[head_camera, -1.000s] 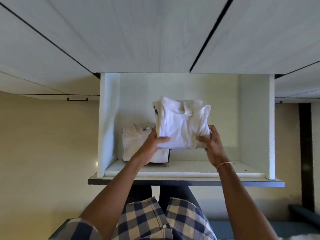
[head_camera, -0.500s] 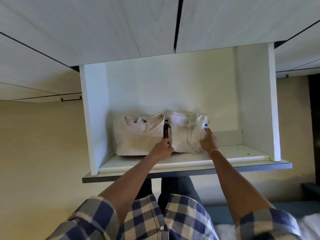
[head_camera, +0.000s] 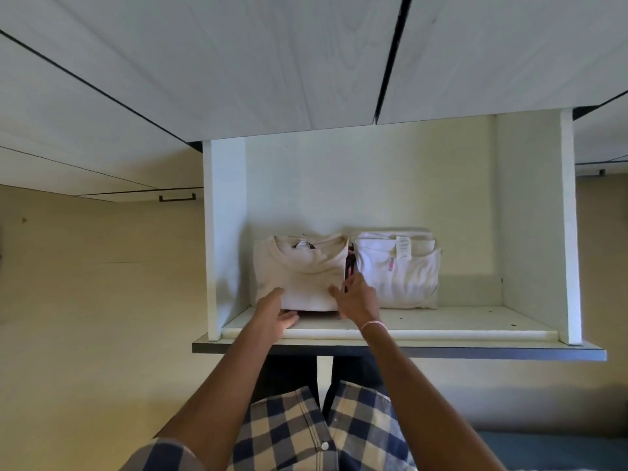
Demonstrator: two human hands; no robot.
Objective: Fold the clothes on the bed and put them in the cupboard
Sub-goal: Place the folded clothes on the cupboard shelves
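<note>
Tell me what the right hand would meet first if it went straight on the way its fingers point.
Most likely the right edge of the folded beige T-shirt, which the right hand seems to touch; behind it lies the narrow gap beside the folded white garment. Depth is unclear.

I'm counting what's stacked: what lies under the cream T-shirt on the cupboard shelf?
A dark garment shows as a thin edge beneath the cream T-shirt, on the shelf. The T-shirt, left hand and right hand cover the rest, so its kind cannot be told.
</note>
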